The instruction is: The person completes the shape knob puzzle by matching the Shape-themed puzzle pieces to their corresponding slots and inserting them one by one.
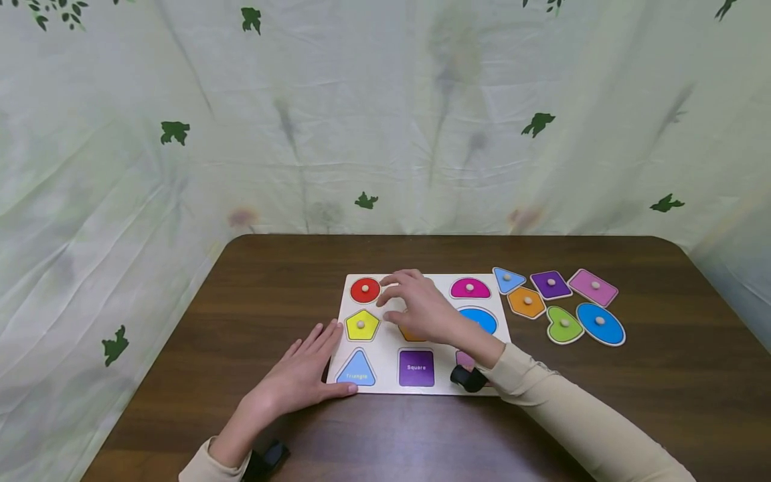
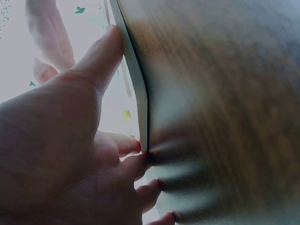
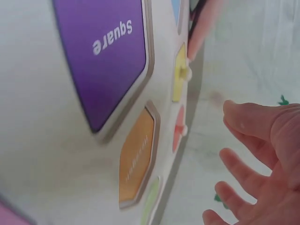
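A white shape-puzzle board (image 1: pixel 385 365) lies on the table. Its red circle (image 1: pixel 365 284), yellow pentagon (image 1: pixel 362 335) and magenta semicircle (image 1: pixel 470 294) sit in place with their knobs up. Bare recesses show a printed triangle (image 1: pixel 357 368), a square (image 1: pixel 416 368) and a blue oval (image 1: pixel 482 320). My left hand (image 1: pixel 304 371) rests along the board's left side, fingers spread, thumb at the front edge. Over the upper middle of the board is my right hand (image 1: pixel 424 309), thumb and fingers apart and holding nothing. It partly hides the orange hexagon recess (image 3: pixel 137 159).
Right of the board lie loose knobbed pieces: a blue triangle (image 1: pixel 512 281), orange hexagon (image 1: pixel 524 308), purple square (image 1: pixel 548 291), pink rectangle (image 1: pixel 587 280), green heart (image 1: pixel 560 333) and blue oval (image 1: pixel 608 331). Behind the brown table (image 1: pixel 289 281) hangs a pale leaf-patterned cloth (image 1: pixel 385 134).
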Motion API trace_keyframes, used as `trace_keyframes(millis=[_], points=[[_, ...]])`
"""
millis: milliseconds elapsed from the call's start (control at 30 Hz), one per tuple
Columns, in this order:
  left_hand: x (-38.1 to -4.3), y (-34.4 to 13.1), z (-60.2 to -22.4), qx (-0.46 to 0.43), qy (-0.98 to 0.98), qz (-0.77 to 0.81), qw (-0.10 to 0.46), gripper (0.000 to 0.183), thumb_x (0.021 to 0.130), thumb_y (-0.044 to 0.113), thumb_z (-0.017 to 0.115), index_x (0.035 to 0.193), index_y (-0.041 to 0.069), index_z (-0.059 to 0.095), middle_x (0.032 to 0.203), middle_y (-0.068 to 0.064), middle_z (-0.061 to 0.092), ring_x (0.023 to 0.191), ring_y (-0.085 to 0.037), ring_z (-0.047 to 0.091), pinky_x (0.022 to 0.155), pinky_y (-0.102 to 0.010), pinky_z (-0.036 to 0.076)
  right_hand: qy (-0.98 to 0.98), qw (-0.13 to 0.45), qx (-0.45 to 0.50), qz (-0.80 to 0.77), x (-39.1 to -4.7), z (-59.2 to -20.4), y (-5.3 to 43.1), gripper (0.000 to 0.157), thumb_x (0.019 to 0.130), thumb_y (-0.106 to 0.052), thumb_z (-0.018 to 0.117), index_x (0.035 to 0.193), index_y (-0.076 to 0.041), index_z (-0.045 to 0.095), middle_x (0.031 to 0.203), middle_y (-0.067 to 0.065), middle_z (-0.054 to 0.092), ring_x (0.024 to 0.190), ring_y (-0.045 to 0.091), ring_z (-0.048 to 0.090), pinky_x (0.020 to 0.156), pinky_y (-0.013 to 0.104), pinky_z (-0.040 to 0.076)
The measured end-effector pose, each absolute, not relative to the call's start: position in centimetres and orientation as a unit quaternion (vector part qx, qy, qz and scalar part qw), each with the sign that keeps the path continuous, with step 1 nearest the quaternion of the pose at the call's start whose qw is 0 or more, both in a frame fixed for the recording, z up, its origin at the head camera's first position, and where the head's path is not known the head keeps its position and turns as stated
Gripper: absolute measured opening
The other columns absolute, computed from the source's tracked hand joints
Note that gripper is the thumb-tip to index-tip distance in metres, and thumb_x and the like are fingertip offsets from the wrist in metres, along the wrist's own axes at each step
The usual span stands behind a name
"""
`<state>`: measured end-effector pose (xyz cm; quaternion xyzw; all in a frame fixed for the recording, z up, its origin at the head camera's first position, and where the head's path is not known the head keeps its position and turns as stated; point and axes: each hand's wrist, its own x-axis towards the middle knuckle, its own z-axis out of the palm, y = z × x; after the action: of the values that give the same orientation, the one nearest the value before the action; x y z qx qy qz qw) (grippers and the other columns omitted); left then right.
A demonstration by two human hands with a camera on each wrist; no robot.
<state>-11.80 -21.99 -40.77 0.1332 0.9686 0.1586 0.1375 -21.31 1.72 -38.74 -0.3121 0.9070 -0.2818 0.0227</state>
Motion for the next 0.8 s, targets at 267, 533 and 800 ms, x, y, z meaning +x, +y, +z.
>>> trace_keyframes(millis=[267, 533, 800], points=[[-11.7, -22.0, -40.7, 0.128, 0.969, 0.159, 0.139, 0.11, 0.076, 0.069, 0.069, 0.157, 0.009, 0.023, 0.162, -0.009, 0.019, 0.148, -0.034, 0.013, 0.114, -0.06, 0.016, 0.898, -0.014, -0.305, -0.317, -20.8, -38.0, 4.4, 0.017, 0.086, -0.018, 0.078, 0.103, -0.018, 0.077, 0.132, -0.001, 0.057, 0.133, 0.023, 0.037, 0.101, 0.05, 0.041], [-11.6, -22.0, -40.7, 0.136, 0.968, 0.165, 0.13, 0.109, 0.078, 0.068, 0.069, 0.157, 0.009, 0.023, 0.162, -0.009, 0.02, 0.148, -0.034, 0.014, 0.114, -0.059, 0.017, 0.883, -0.05, -0.317, -0.343, -21.0, -37.8, 7.4, 0.014, 0.086, -0.014, 0.077, 0.1, -0.014, 0.076, 0.13, 0.004, 0.059, 0.129, 0.025, 0.04, 0.102, 0.049, 0.04], [-11.6, -22.2, -40.9, 0.142, 0.967, 0.169, 0.126, 0.108, 0.079, 0.068, 0.068, 0.157, 0.009, 0.022, 0.163, -0.008, 0.019, 0.148, -0.034, 0.013, 0.114, -0.059, 0.016, 0.882, -0.058, -0.303, -0.356, -21.0, -37.8, 9.9, 0.014, 0.087, -0.014, 0.077, 0.101, -0.013, 0.075, 0.131, 0.005, 0.058, 0.129, 0.027, 0.039, 0.102, 0.052, 0.04]])
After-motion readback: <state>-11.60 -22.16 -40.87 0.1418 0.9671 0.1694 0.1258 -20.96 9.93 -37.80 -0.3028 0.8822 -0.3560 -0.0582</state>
